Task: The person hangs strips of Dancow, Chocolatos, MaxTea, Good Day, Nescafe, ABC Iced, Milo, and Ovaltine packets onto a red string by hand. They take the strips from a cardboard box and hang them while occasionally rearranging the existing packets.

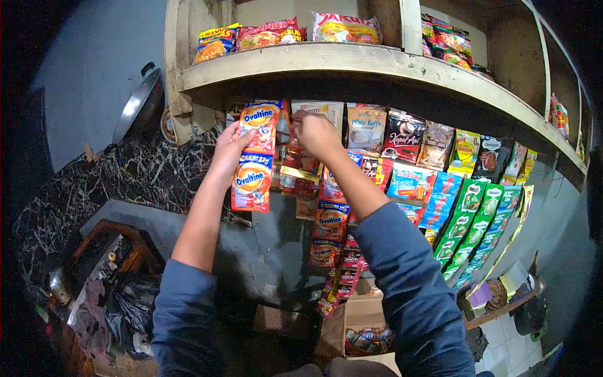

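My left hand [230, 151] grips a short strip of orange and blue Ovaltine sachets [252, 182], its thumb lying across the upper sachet. The strip hangs straight down in front of the wall. Just right of it, my right hand [316, 133] is raised to the hanging row, its fingers pinched together; what they hold is too small to make out. Behind that hand is a pale packet [320, 110], partly covered. Below my right forearm hangs a longer strip of Ovaltine sachets [330, 220].
Overhead runs a wooden shelf [301, 60] with noodle packets [347, 28]. White Koffie [366, 125], Kapal Api [402, 135] and green Milo strips [468, 198] hang to the right. A cardboard box [363, 311] stands below. On the left are a wok [137, 103] and a black plastic bag [129, 308].
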The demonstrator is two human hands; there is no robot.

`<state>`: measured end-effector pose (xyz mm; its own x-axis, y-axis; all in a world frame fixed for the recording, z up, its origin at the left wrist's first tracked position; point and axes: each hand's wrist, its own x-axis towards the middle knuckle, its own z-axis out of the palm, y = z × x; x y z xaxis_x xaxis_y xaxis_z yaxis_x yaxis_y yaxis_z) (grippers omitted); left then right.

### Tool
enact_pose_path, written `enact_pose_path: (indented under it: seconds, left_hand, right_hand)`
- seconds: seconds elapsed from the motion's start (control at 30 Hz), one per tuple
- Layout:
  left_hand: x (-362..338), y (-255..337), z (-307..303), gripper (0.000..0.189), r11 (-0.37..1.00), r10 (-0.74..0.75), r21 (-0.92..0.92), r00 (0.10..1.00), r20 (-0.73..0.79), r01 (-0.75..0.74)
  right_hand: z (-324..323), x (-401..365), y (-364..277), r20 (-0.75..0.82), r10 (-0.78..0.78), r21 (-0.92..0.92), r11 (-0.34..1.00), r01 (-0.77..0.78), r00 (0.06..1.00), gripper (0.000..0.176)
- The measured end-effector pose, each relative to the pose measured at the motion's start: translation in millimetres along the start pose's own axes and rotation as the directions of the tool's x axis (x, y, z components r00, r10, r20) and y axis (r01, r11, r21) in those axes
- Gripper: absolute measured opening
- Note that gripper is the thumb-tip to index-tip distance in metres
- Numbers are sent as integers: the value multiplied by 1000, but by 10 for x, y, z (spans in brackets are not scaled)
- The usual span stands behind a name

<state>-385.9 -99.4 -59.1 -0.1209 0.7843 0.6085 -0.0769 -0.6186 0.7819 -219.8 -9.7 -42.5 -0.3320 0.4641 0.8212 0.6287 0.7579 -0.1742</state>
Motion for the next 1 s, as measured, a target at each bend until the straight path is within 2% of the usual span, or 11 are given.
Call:
enact_pose_path:
  seconds: [0.13,0.23,0.37,0.47,0.67,0.73,0.77,0.8,0.87,0.93,1.0]
  left_hand:
    - [219,-275,-165,27,1000,-19,7,996,-92,20]
    - [210,-418,-297,29,954,63,300,988,-143,-18]
    - [155,-525,-531,29,987,68,156,980,-188,-39]
    - [201,-574,-827,30,980,64,196,975,-211,-22]
    - [252,-719,-1176,29,922,131,388,951,-281,-12]
    - [322,-893,-1304,39,826,260,563,894,-365,-10]
    - [307,-965,-1290,42,648,392,759,824,-408,68]
    - [67,-671,-802,42,563,379,750,698,-608,347]
    - [-27,-628,-473,40,426,638,885,631,-442,189]
    - [-24,-534,-248,39,200,816,947,578,-19,-250]
    - [43,-484,-19,38,51,724,931,655,215,-362]
  right_hand:
    - [-133,-178,149,10,-14,-87,996,15,1000,20]
    - [-222,-284,252,27,-109,-171,979,112,994,17]
    - [-274,-385,339,39,-103,-254,961,109,994,17]
    - [-167,-392,445,55,-90,-336,936,103,994,18]
    - [137,-301,330,-67,-194,-362,919,158,979,8]
    - [225,-270,172,-187,-241,-280,942,183,952,7]
    - [270,-239,97,-178,-213,-251,954,165,961,6]
    - [321,-207,50,-178,-216,-249,954,168,960,6]
    - [420,-161,-29,-213,-217,-230,959,167,953,6]
    - [438,-143,-146,-208,-171,-204,971,128,963,7]
    - [427,-157,-183,-144,-158,-212,969,126,977,7]
